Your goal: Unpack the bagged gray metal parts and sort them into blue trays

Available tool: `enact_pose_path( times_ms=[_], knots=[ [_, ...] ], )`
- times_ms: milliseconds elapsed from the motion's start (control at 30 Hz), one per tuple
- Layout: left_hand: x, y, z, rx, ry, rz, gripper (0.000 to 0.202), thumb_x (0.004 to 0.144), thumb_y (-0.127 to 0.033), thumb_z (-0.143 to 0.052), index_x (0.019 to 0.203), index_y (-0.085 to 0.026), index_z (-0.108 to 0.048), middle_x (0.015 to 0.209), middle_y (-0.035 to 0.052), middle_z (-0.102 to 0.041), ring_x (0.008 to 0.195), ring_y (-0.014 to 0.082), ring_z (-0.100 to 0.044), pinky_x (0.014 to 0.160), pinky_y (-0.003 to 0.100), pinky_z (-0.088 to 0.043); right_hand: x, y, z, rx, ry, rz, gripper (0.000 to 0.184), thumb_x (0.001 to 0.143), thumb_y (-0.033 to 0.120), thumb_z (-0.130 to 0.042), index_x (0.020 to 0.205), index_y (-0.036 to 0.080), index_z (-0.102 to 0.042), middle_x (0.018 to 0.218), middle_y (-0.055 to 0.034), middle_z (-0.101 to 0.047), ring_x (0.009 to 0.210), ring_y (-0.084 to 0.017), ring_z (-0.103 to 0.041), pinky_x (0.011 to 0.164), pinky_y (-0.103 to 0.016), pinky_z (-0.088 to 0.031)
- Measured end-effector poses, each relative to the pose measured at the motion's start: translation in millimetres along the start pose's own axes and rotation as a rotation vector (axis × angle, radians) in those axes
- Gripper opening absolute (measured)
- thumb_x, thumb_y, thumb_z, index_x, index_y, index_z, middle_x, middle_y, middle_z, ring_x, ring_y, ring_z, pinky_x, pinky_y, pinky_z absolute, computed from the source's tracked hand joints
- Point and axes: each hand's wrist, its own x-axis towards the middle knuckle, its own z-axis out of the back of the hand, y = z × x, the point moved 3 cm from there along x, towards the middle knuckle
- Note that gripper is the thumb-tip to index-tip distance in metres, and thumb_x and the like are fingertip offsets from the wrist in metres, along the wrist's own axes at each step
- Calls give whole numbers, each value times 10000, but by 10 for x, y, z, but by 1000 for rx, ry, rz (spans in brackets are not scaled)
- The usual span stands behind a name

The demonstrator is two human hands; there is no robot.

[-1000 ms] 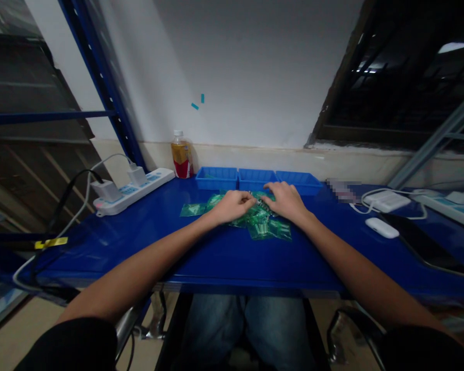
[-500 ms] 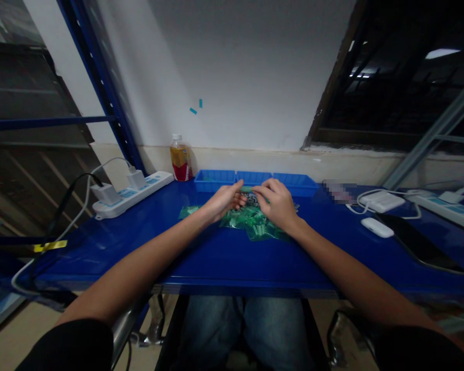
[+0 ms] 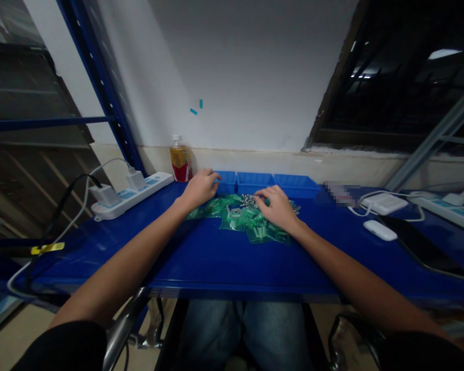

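Observation:
My left hand is over the left end of the blue compartment tray, its fingers bent down over the left compartment. Whatever it holds is hidden behind the fingers. My right hand rests at a heap of small grey metal parts, thumb and fingertips drawn together; what lies between them is too small to make out. Several green see-through bags with pale pieces inside lie below and between the hands on the blue table.
Behind my left hand stands a drink bottle. A white power strip with plugs and cables lies at the left. On the right are a white charger, a white earbud case, a dark phone and another power strip.
My hands were together over the heap, with a green strip between them. My left hand has moved left to the tray; my right hand has dropped slightly onto the metal parts.

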Motion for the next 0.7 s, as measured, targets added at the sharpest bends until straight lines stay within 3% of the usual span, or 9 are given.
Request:
enact_pose_path(
  times_ms=[100,200,367,500,567,633,700],
  knots=[
    [-107,-175,-116,-86,93,82,260,859,-362,-483,914,-177,-657,901,111,-647,852,249,-592,781,344,-436,-12,31,-9,-1,15,15,218,877,308,-489,882,194,-675,772,-52,-652,820,-222,-519,760,-338,-371],
    [-133,-332,-257,-83,119,204,383,789,-510,-562,931,-164,-647,863,138,-655,893,294,-600,783,371,-428,-19,77,-11,10,9,41,210,875,299,-495,883,193,-675,775,-48,-653,813,-217,-519,758,-332,-375],
    [-61,-355,-442,-111,192,259,351,706,-374,-680,1007,-206,-611,914,102,-670,942,294,-604,781,347,-441,-38,114,-40,24,39,69,195,874,289,-503,868,193,-672,755,-44,-649,804,-209,-520,752,-323,-379],
    [-49,-323,-323,-179,165,273,346,738,-216,-638,1074,-177,-569,924,83,-663,849,230,-618,728,303,-457,-48,140,-60,99,55,50,189,869,289,-506,853,194,-669,739,-35,-646,774,-192,-524,740,-308,-382],
    [-70,-402,-181,-257,47,228,310,770,-190,-600,1075,-161,-551,893,69,-644,793,195,-604,711,286,-458,-44,149,-65,214,52,-39,207,862,328,-513,856,189,-667,724,-27,-645,735,-182,-533,699,-294,-385],
    [-111,-558,-34,-332,-104,90,209,804,-178,-560,1012,-160,-555,892,60,-613,799,174,-579,728,275,-455,-37,151,-78,406,57,-177,303,869,423,-483,810,180,-654,693,-23,-635,674,-170,-538,633,-280,-383],
    [-167,-740,50,-345,-151,-99,131,835,-161,-511,958,-167,-556,922,61,-585,854,170,-559,769,275,-451,-30,148,-95,629,45,-303,427,867,526,-430,711,174,-615,649,-19,-608,611,-154,-527,568,-264,-371]
  ],
)
